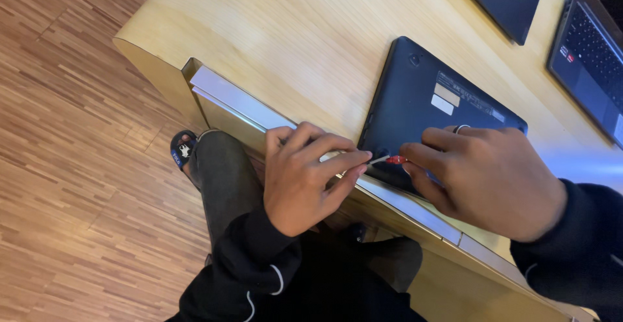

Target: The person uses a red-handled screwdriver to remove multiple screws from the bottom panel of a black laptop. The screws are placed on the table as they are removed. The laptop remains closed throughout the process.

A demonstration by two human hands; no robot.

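Head view shows a dark laptop (428, 111) lying upside down at the desk's (292, 43) near edge, its bottom cover still on. Right hand (493, 179) pinches a red-handled screwdriver (389, 160) at the near corner; left hand (305, 176), fingers curled narrow, steadies its tip. Two pale rectangular stickers (444, 99) sit mid-cover.

Single head-worn view, steeply downward and close over the desk edge (259, 111) and floor (71, 166).
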